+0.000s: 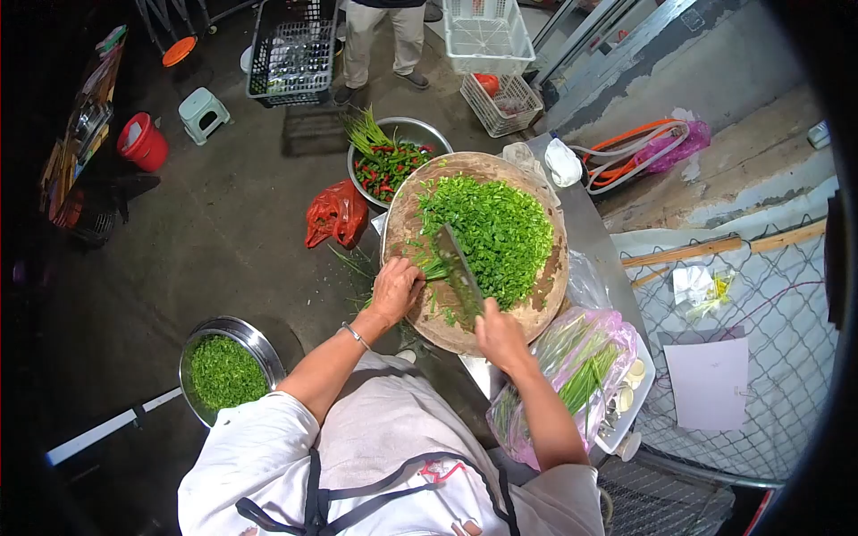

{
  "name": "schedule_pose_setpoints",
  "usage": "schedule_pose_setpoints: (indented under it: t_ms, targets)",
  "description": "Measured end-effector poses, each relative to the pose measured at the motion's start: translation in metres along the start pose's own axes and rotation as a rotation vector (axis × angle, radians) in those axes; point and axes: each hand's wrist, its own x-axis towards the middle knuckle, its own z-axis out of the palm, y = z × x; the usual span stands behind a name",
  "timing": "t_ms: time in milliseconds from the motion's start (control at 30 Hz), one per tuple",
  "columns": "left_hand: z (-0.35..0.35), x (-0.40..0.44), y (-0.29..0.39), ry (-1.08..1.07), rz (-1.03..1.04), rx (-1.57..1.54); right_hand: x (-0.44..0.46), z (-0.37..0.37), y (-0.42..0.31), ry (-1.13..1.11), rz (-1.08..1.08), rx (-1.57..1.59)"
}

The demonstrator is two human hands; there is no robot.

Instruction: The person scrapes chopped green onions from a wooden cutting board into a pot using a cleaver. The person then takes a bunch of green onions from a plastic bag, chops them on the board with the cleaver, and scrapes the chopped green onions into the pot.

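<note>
My right hand [502, 337] grips the handle of a cleaver [461, 277], its broad blade standing on a round wooden chopping block [407, 214]. On the block's left side my left hand [396, 288] is closed over a bunch of green stalks [434, 269] whose cut ends meet the blade. A heap of chopped greens [492, 237] covers the block's middle and right, just beyond the cleaver. Loose bits lie around the blade's lower end. The fingertips of my left hand are partly hidden by the stalks.
Behind the block stands a metal basin [427, 128] of peppers and greens, beside a red plastic bag [337, 214]. A steel bowl of chopped greens [225, 371] is at lower left. A bag of long stalks [581, 371] lies right. A person [384, 40] stands near crates [293, 54].
</note>
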Motion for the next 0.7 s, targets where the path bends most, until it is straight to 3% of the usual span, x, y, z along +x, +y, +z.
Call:
schedule_pose_setpoints:
  t_ms: [267, 700]
  targets:
    - [-0.009, -0.004, -0.001, -0.026, 0.054, 0.021, -0.009, -0.004, -0.009, 0.07, -0.068, 0.032]
    - [-0.023, -0.011, 0.005, -0.062, 0.046, 0.046, 0.011, 0.015, 0.013, -0.016, -0.04, 0.021]
